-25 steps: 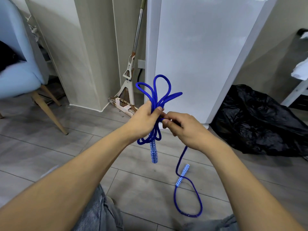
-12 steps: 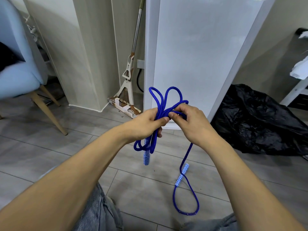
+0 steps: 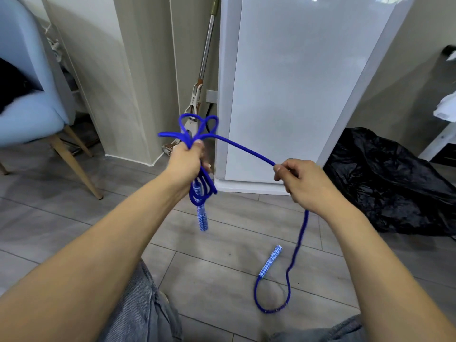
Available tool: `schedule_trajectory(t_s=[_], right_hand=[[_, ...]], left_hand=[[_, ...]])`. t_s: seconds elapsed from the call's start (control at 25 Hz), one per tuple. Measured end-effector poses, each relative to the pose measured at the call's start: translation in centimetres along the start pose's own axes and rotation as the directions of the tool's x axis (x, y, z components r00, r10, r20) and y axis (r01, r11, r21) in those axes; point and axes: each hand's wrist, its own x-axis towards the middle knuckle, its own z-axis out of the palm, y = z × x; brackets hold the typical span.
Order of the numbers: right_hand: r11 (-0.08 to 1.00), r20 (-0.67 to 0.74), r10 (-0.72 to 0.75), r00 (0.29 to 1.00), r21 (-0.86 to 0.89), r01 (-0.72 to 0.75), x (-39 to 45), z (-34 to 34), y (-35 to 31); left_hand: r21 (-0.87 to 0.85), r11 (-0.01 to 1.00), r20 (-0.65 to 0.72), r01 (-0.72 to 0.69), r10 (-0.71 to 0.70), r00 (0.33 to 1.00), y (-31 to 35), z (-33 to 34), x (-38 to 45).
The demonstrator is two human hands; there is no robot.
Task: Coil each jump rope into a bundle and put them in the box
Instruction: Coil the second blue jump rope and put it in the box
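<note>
Head view: my left hand grips the gathered loops of the blue jump rope, one handle dangling below. My right hand pinches the free strand, pulled taut; the other handle lies on the floor. I'd wrap the tail snugly, keeping tension. No box visible.

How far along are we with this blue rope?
Partly coiled. Done: several loops are bunched in the left hand, with one handle hanging below it. In hand: the right hand pinches the rope, stretched between the hands. Left: the tail and the second handle lie on the floor, uncoiled. No box is in view.
</note>
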Motion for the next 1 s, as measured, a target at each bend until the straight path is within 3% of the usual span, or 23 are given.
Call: schedule_trajectory(t_s=[0.08, 0.16, 0.28, 0.4, 0.52, 0.68, 0.88, 1.0], right_hand=[[0.996, 0.057, 0.073, 0.996, -0.052, -0.07, 0.1, -0.9, 1.2], [0.988, 0.081, 0.116, 0.99, -0.11, -0.106, 0.1, -1.2, 1.7], [0.997, 0.009, 0.073, 0.997, -0.009, -0.073, 0.2, -0.2, 0.7], [0.996, -0.067, 0.01, 0.998, 0.088, -0.004, 0.0, 2.1, -1.7], [0.996, -0.108, -0.016, 0.994, 0.08, 0.025, -0.3, 4.6, -3.2], [0.996, -0.03, -0.044, 0.999, 0.072, 0.046, -1.2, 6.6, -4.2], [0.993, 0.037, -0.113, 0.993, -0.008, 0.114, -1.4, 6.2, -4.3], [0.992, 0.06, -0.123, 0.991, 0.028, 0.121, -1.5, 6.4, -4.7]], left_hand=[[-0.052, 0.995, -0.165, 0.08, -0.088, 0.982, -0.2, -1.7, 1.6], [-0.052, 0.988, -0.188, 0.143, -0.15, 0.971, -0.5, -2.4, 2.1], [-0.058, 0.969, 0.033, 0.242, -0.24, 0.97, -0.4, -1.0, 0.5], [-0.035, 0.948, 0.235, 0.317, -0.301, 0.924, -0.2, 0.7, -1.4], [0.051, 0.963, 0.287, 0.265, -0.268, 0.92, -0.4, 1.9, -2.8], [0.108, 0.985, 0.297, 0.132, -0.159, 0.942, -1.3, 3.3, -3.8], [0.144, 0.989, 0.287, 0.034, -0.074, 0.955, -1.6, 3.5, -4.5], [0.149, 0.989, 0.221, 0.002, -0.036, 0.975, -1.3, 3.6, -4.5]])
